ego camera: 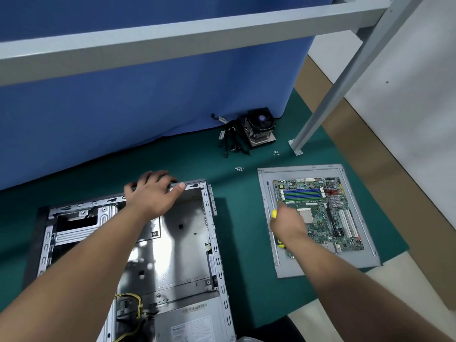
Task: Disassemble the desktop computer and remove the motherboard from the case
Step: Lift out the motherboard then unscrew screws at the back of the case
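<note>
The motherboard (320,213) is lying on the side panel (318,265), at three o'clock from the emptied case (209,233). The right hand (287,223), nearer it, is gripping a yellow-handled screwdriver (274,214); the left hand (150,191) is resting, fingers curled, over the case's twelve-o'clock rim.

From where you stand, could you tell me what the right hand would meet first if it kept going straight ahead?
Probably the motherboard: the right hand, gripping a yellow-handled tool, points away over its left edge. How high it hovers is unclear.

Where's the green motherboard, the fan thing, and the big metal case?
motherboard (328,213): head view, middle of the board.
CPU cooler (261,125): head view, its black fan.
computer case (187,243): head view, bare inner floor.
</note>
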A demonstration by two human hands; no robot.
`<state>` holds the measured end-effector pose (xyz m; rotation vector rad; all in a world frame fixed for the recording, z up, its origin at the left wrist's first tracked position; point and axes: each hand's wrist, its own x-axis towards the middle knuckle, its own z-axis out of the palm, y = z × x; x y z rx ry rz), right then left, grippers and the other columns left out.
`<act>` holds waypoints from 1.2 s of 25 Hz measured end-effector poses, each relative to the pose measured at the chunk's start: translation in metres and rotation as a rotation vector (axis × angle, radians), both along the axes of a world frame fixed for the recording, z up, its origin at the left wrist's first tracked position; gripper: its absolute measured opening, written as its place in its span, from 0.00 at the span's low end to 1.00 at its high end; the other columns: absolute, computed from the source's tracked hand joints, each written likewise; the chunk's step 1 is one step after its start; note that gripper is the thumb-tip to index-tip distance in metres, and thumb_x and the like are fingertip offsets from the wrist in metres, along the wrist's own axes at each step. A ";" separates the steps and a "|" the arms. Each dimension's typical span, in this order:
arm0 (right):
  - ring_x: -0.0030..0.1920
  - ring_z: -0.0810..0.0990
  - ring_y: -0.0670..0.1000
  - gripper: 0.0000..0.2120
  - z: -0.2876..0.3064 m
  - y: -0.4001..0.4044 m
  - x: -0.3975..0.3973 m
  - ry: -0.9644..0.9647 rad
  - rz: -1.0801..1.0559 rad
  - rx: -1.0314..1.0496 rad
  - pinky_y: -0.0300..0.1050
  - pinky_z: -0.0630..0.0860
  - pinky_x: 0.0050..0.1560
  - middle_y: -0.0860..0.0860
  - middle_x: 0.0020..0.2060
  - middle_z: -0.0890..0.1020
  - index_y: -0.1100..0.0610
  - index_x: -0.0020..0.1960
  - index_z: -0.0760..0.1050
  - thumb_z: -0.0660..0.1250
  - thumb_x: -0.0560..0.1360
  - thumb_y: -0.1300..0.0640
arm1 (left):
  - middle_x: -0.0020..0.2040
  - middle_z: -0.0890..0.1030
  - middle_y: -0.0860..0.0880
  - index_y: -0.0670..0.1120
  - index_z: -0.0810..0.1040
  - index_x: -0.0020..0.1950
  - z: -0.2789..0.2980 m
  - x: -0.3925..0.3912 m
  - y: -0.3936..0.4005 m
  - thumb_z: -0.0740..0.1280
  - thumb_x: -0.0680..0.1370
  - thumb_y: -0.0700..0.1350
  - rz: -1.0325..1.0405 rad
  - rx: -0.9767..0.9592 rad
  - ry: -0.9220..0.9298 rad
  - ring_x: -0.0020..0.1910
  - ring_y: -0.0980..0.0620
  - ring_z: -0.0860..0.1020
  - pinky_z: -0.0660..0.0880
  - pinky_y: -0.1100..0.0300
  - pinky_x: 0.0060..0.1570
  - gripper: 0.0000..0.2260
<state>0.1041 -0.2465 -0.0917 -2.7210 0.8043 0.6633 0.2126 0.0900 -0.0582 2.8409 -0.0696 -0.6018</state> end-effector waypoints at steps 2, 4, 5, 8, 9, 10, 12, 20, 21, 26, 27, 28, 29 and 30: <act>0.54 0.82 0.60 0.12 -0.005 -0.006 0.004 0.058 -0.029 -0.014 0.50 0.80 0.49 0.57 0.54 0.81 0.59 0.60 0.73 0.63 0.77 0.64 | 0.78 0.62 0.63 0.67 0.70 0.67 0.000 0.000 0.000 0.47 0.77 0.76 0.006 0.002 0.009 0.79 0.55 0.52 0.49 0.43 0.71 0.26; 0.55 0.82 0.60 0.12 -0.011 -0.006 0.003 0.077 -0.027 -0.004 0.52 0.82 0.51 0.57 0.55 0.81 0.60 0.61 0.73 0.65 0.78 0.62 | 0.78 0.62 0.64 0.68 0.70 0.66 0.000 0.000 0.001 0.46 0.74 0.77 0.008 -0.003 0.018 0.79 0.55 0.52 0.49 0.42 0.70 0.28; 0.55 0.82 0.60 0.13 -0.013 -0.005 0.002 0.074 -0.024 0.000 0.53 0.82 0.52 0.58 0.56 0.81 0.60 0.61 0.73 0.66 0.78 0.61 | 0.78 0.62 0.64 0.68 0.71 0.66 0.001 0.000 0.001 0.45 0.74 0.77 0.005 -0.002 0.022 0.79 0.55 0.52 0.49 0.42 0.70 0.28; 0.58 0.81 0.61 0.17 -0.011 -0.003 -0.002 0.072 -0.003 0.004 0.53 0.80 0.54 0.58 0.60 0.78 0.60 0.66 0.71 0.67 0.79 0.57 | 0.75 0.67 0.63 0.66 0.73 0.65 0.001 -0.001 0.000 0.50 0.78 0.74 0.003 -0.012 0.013 0.79 0.56 0.54 0.49 0.44 0.71 0.24; 0.60 0.80 0.61 0.19 -0.006 -0.001 -0.003 0.069 0.020 0.004 0.54 0.80 0.55 0.59 0.62 0.76 0.60 0.67 0.70 0.67 0.80 0.55 | 0.74 0.70 0.62 0.65 0.75 0.64 0.003 -0.001 0.001 0.53 0.78 0.72 0.018 -0.058 0.007 0.79 0.57 0.55 0.48 0.45 0.71 0.22; 0.61 0.79 0.62 0.20 -0.001 0.002 -0.003 0.052 0.057 0.004 0.54 0.79 0.57 0.59 0.64 0.74 0.60 0.69 0.69 0.67 0.80 0.53 | 0.72 0.73 0.60 0.64 0.77 0.62 0.006 -0.002 0.003 0.56 0.78 0.71 0.051 -0.147 -0.004 0.79 0.57 0.57 0.48 0.47 0.72 0.20; 0.63 0.78 0.61 0.22 0.015 0.016 -0.002 -0.047 0.177 0.084 0.53 0.77 0.61 0.58 0.67 0.73 0.59 0.70 0.69 0.66 0.81 0.49 | 0.68 0.78 0.55 0.60 0.80 0.60 0.015 -0.010 0.012 0.60 0.75 0.65 0.153 -0.410 -0.057 0.79 0.54 0.62 0.52 0.50 0.76 0.19; 0.78 0.60 0.57 0.29 0.069 0.126 0.002 -0.254 0.821 0.302 0.56 0.65 0.75 0.46 0.80 0.54 0.48 0.80 0.61 0.63 0.81 0.44 | 0.78 0.68 0.46 0.51 0.74 0.72 0.017 -0.151 0.057 0.69 0.78 0.48 0.355 -0.149 -0.361 0.80 0.41 0.59 0.60 0.39 0.75 0.22; 0.81 0.52 0.55 0.25 0.069 0.130 0.006 -0.238 0.968 0.201 0.56 0.58 0.79 0.45 0.81 0.54 0.47 0.78 0.65 0.62 0.82 0.44 | 0.80 0.64 0.46 0.53 0.71 0.74 0.014 -0.164 0.062 0.70 0.78 0.49 0.365 -0.081 -0.306 0.81 0.41 0.56 0.58 0.39 0.75 0.24; 0.81 0.53 0.51 0.28 0.069 0.129 0.011 -0.058 1.334 -0.041 0.54 0.43 0.81 0.44 0.69 0.77 0.48 0.59 0.84 0.52 0.81 0.34 | 0.84 0.49 0.49 0.60 0.59 0.80 0.005 -0.190 0.074 0.71 0.76 0.46 0.269 0.078 -0.212 0.83 0.44 0.47 0.55 0.42 0.77 0.36; 0.79 0.58 0.51 0.29 0.069 0.129 0.011 -0.082 1.358 -0.093 0.54 0.44 0.81 0.45 0.66 0.79 0.49 0.57 0.85 0.51 0.80 0.34 | 0.84 0.49 0.49 0.61 0.59 0.80 0.004 -0.191 0.074 0.72 0.75 0.45 0.271 0.075 -0.223 0.83 0.44 0.47 0.55 0.42 0.77 0.37; 0.77 0.62 0.51 0.28 0.068 0.129 0.011 -0.122 1.371 -0.136 0.54 0.46 0.81 0.46 0.62 0.81 0.49 0.56 0.86 0.52 0.80 0.35 | 0.84 0.49 0.49 0.61 0.60 0.80 0.003 -0.191 0.073 0.72 0.75 0.44 0.277 0.074 -0.233 0.83 0.44 0.47 0.55 0.42 0.77 0.37; 0.74 0.65 0.50 0.27 0.068 0.131 0.009 -0.159 1.373 -0.162 0.53 0.47 0.81 0.46 0.59 0.82 0.49 0.54 0.86 0.52 0.79 0.37 | 0.84 0.49 0.49 0.61 0.60 0.80 0.002 -0.190 0.073 0.72 0.75 0.43 0.281 0.082 -0.238 0.83 0.44 0.47 0.55 0.42 0.77 0.37; 0.72 0.67 0.50 0.26 0.069 0.133 0.008 -0.181 1.367 -0.175 0.53 0.48 0.80 0.46 0.57 0.82 0.49 0.53 0.86 0.53 0.78 0.38 | 0.84 0.49 0.48 0.61 0.60 0.80 0.001 -0.189 0.073 0.72 0.75 0.42 0.278 0.096 -0.239 0.83 0.44 0.47 0.55 0.42 0.77 0.37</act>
